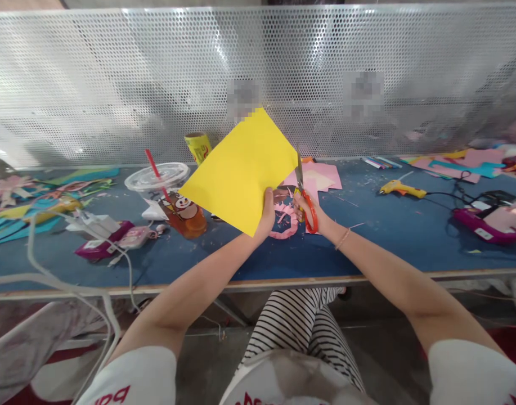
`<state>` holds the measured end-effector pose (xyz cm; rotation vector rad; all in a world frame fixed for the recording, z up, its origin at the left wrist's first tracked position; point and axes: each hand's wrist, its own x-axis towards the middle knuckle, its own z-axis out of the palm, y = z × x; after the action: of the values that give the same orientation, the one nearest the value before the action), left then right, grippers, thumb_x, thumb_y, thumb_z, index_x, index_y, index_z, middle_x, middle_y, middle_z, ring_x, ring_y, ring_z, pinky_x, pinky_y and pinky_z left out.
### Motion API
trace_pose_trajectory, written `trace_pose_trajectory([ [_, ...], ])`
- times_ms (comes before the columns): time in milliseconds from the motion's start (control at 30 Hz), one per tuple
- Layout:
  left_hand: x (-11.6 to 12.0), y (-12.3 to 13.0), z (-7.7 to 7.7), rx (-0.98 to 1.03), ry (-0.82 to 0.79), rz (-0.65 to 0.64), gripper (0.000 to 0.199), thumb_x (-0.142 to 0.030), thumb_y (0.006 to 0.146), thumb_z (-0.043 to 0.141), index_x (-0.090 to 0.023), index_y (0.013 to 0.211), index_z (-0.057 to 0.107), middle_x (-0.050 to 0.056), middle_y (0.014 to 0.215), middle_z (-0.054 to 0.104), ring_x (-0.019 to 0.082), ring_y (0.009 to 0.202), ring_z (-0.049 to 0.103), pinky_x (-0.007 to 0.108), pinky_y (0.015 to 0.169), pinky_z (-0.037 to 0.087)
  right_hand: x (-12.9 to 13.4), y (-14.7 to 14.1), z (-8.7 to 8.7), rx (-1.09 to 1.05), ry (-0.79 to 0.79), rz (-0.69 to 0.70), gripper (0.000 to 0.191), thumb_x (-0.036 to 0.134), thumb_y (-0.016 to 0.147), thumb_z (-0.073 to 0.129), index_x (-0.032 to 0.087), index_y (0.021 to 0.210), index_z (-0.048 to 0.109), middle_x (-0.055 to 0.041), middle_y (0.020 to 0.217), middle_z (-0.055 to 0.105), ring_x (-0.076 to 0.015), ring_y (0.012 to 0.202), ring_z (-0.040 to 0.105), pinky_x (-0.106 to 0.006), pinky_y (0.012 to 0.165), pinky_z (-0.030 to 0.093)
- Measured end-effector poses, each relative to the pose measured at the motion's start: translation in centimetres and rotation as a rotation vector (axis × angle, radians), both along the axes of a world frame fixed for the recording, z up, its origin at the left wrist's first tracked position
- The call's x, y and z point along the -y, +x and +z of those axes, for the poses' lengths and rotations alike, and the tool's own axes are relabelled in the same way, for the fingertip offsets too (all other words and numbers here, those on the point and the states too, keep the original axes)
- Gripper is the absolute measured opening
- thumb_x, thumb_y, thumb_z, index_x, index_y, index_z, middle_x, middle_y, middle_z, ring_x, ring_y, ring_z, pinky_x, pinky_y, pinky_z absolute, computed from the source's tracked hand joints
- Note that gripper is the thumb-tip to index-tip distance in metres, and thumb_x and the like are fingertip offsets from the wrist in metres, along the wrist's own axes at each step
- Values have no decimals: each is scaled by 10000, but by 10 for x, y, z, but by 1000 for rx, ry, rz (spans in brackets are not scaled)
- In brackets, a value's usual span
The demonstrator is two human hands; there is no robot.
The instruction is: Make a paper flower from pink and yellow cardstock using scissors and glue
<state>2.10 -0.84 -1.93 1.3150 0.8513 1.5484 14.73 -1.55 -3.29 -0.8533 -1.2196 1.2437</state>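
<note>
Arms stretched over the blue wooden-edged tabletop (258,261), left hand (266,216) clamped on a yellow paper sheet (241,169) aloft, right hand (320,216) gripping red-handled metal scissors (300,175), blades perhaps touching the sheet's right corner

Rm btwn scissors (300,179) & glue gun (402,189), cup (187,218) blocks L.

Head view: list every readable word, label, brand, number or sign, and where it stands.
Left sleeve: red lettering, cut off, perhaps "par".
Shirt front, right sleeve: red lettering, unreadable.
Yellow tube: print too blurred to read.
Drink cup: cartoon, no readable text.
Purple devices: labels too small to read.
</note>
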Motion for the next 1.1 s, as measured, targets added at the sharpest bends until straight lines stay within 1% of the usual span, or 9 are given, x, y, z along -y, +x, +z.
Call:
trace_pose_trajectory([
  [200,2,1,1,20,2,-32,406,-560,869,430,-228,980,637,29,848,695,165,822,655,333,890,477,3,-2,1,11,23,10,561,684,635,663,249,759,330,106,572,349,-47,385,301,-234,373,246],
  [267,3,1,1,16,10,-49,400,-553,867,443,-226,991,637,34,869,697,164,822,652,324,885,483,5,-3,1,9,49,2,550,684,651,653,250,760,333,102,566,346,-53,388,298,-240,371,240],
  [433,5,2,-3,-31,14,-141,391,-537,868,464,-217,1007,643,37,893,698,173,865,646,330,921,477,7,-4,1,12,100,-19,513,690,700,607,252,757,345,100,531,326,-62,393,297,-238,378,233],
  [567,4,2,-5,-96,47,-137,396,-540,871,454,-222,973,666,44,940,695,176,900,631,331,942,464,8,-4,3,34,111,-17,501,697,704,597,253,765,372,101,521,323,-64,391,294,-237,377,237],
  [733,3,3,-6,-135,122,-128,486,-633,843,417,-218,894,666,46,876,678,167,804,607,324,834,486,9,-5,4,53,122,-35,514,716,701,578,253,761,365,98,518,315,-66,395,294,-239,369,241],
  [833,1,3,-9,-177,175,-93,554,-687,828,373,-208,812,651,47,755,638,157,708,581,322,758,475,10,-5,5,60,131,-46,504,706,719,568,251,748,353,95,515,307,-69,400,288,-242,369,229],
  [933,0,2,-11,-238,207,6,568,-686,842,333,-207,727,616,23,630,564,139,619,537,326,739,455,8,-4,3,50,131,-29,491,690,739,561,247,744,350,92,529,318,-68,407,296,-239,375,237],
  [1000,0,1,-11,-259,223,67,582,-673,861,294,-212,688,604,17,607,545,136,610,531,328,749,452,7,-4,0,41,123,0,485,682,744,563,244,753,354,94,537,327,-66,409,309,-231,377,252],
  [1100,1,0,-7,-255,232,122,597,-650,881,258,-224,678,623,25,647,579,140,655,560,327,772,458,7,-5,-3,22,98,41,487,670,732,589,246,778,355,104,538,338,-58,391,317,-216,368,263],
])
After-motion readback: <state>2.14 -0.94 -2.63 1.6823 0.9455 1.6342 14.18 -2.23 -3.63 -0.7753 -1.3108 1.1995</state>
